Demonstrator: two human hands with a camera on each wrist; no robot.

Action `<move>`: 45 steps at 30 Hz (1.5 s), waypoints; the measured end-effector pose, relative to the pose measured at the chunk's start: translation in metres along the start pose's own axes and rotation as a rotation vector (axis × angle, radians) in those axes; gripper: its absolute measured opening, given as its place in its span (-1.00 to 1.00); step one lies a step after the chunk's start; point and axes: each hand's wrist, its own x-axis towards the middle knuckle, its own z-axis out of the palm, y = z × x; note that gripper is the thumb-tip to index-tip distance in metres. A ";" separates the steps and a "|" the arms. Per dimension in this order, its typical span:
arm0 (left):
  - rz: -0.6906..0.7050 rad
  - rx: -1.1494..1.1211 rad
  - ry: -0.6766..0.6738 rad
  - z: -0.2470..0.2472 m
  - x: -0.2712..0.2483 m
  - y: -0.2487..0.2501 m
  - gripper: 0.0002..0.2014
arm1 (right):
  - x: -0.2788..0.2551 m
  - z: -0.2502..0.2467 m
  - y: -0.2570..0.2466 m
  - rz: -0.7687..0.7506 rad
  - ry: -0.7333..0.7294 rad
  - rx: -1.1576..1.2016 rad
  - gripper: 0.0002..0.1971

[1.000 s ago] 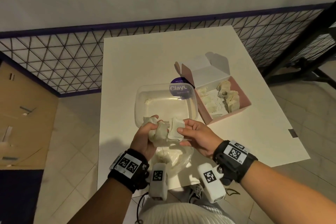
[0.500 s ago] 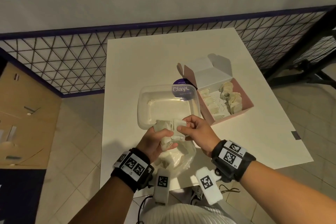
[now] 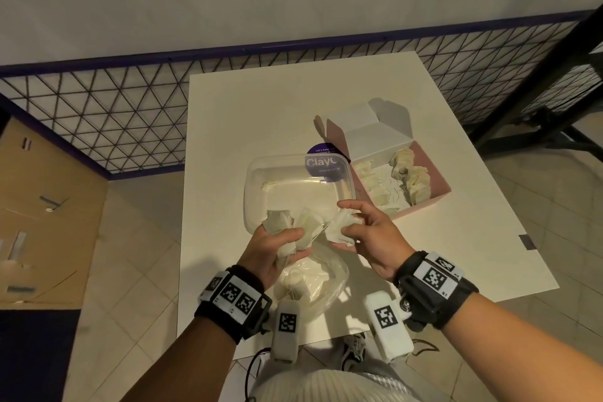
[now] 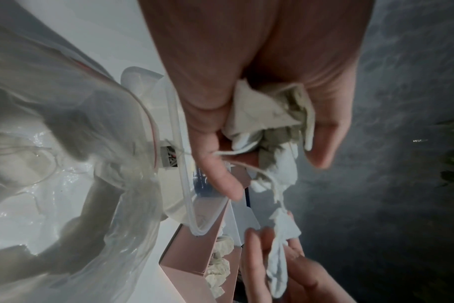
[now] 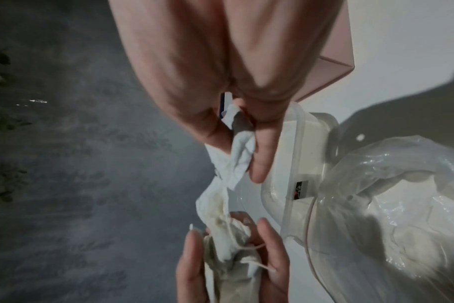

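Head view, crumpled stringed sachets [image 3: 279, 222], clear tub [image 3: 248, 186]

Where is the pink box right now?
Head view: the pink box sits open on the white table, right of the clear container and just beyond the right hand, with pale sachets inside.

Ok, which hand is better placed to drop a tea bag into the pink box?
Right, probably: the right hand pinches one white bag near the pink box, while the left hand grips the bundle farther away.

tea bags [image 3: 287, 232] — matt paper | container [image 3: 261, 173] — clear glossy plastic
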 end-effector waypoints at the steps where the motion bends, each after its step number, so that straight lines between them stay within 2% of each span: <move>1: 0.016 0.006 -0.020 0.001 0.000 -0.001 -0.68 | 0.000 0.000 0.000 0.010 0.001 -0.008 -0.57; 7: 0.080 0.042 0.009 0.006 -0.002 -0.003 -0.80 | -0.001 0.008 0.001 0.037 -0.007 -0.177 -0.81; 9: 0.091 0.037 0.023 0.004 -0.003 -0.003 -0.78 | 0.000 0.004 0.003 -0.003 -0.015 -0.191 -0.81; 12: 0.099 0.030 0.050 -0.002 -0.002 -0.003 -0.64 | -0.004 -0.001 0.001 -0.086 -0.118 -0.336 -0.77; 16: 0.095 0.027 0.065 -0.004 -0.001 -0.001 -0.65 | -0.011 0.002 -0.005 -0.161 -0.172 -0.504 -0.72; 23: 0.148 0.145 0.021 -0.001 0.000 -0.012 -0.69 | -0.019 0.018 -0.006 -0.149 -0.135 -0.384 -0.72; 28: 0.163 0.154 0.183 -0.015 0.008 -0.004 -0.74 | -0.043 0.025 -0.033 -0.277 -0.382 -0.408 -0.75; 30: 0.137 0.111 0.226 -0.024 0.012 -0.001 -0.71 | -0.046 0.023 -0.038 -0.274 -0.422 -0.350 -0.80; 33: 0.107 0.106 0.194 -0.020 0.008 0.000 -0.70 | -0.041 0.022 -0.031 -0.237 -0.350 -0.286 -0.86; 36: 0.128 0.129 0.094 -0.008 -0.001 -0.006 -0.74 | -0.032 0.022 -0.015 -0.187 -0.269 -0.334 -0.83; 38: 0.145 0.165 0.018 -0.003 -0.003 -0.012 -0.69 | -0.025 0.022 -0.005 -0.143 -0.191 -0.327 -0.85; 41: 0.102 0.135 -0.118 0.001 -0.003 -0.018 -0.66 | -0.016 0.020 0.006 -0.135 -0.053 -0.291 -0.87; 45: 0.086 0.142 -0.106 0.006 -0.009 -0.019 -0.64 | -0.010 0.016 0.012 -0.154 0.077 -0.261 -0.84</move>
